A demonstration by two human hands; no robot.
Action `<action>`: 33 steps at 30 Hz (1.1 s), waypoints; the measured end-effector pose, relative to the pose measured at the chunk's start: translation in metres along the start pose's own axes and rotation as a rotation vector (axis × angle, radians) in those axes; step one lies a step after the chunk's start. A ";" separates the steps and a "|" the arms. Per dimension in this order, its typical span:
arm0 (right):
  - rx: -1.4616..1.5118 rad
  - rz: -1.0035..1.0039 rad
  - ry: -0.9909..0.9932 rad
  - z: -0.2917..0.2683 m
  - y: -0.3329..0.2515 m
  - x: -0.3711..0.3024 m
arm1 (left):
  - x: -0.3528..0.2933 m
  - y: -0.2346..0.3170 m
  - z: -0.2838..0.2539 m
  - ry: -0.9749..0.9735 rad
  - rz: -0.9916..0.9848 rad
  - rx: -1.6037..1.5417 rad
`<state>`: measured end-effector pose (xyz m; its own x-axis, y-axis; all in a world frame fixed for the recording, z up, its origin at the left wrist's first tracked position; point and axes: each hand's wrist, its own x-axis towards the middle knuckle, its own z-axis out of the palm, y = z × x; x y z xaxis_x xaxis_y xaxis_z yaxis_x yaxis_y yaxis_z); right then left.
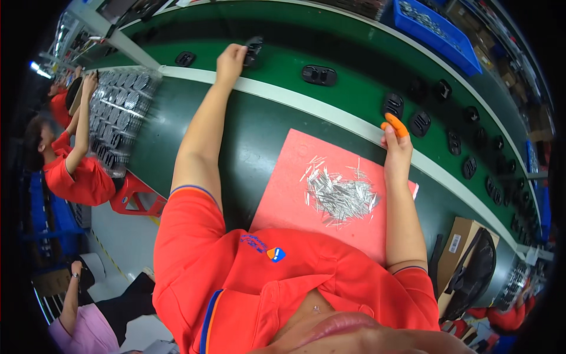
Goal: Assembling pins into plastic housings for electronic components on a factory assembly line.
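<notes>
My left hand [230, 61] reaches over the near rail of the green conveyor belt [354, 79]. Its fingers pinch a black plastic part [253, 51] tipped up on edge. On the right, my right hand [398, 148] is at the rail, with orange covers on its thumb and index finger. Those fingers are drawn together; whatever may be between them is too small to make out. Just beyond the fingertips a black oval part with slots [393, 104] lies on the belt. Between my arms, a pile of thin silvery pins [342, 196] rests on a pink foam sheet [283, 183].
More black parts, one in the middle [319, 75] and several at right, sit along the belt. A blue bin [436, 35] stands beyond it. Trays of black parts [121, 106] are at left, by a co-worker in red [79, 168]. A cardboard box [460, 248] is near right.
</notes>
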<state>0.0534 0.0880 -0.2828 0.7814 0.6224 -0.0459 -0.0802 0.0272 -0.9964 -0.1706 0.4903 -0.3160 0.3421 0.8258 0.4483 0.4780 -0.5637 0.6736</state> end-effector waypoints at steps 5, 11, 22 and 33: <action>0.090 -0.146 0.030 -0.007 0.003 0.001 | -0.107 0.150 0.054 -0.388 -0.067 -0.724; -0.034 -0.327 0.006 -0.004 -0.001 0.000 | -0.168 0.214 0.058 -0.485 0.308 -0.456; -0.156 -0.199 -0.148 0.007 0.003 -0.013 | -0.175 0.213 0.057 -0.485 0.538 -0.382; 0.033 0.037 -0.298 0.007 0.001 -0.012 | -0.176 0.211 0.057 -0.569 0.450 -0.452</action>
<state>0.0396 0.0855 -0.2824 0.5616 0.8257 -0.0543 -0.1291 0.0227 -0.9914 -0.0843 0.2250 -0.2861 0.8341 0.3223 0.4476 -0.1286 -0.6755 0.7261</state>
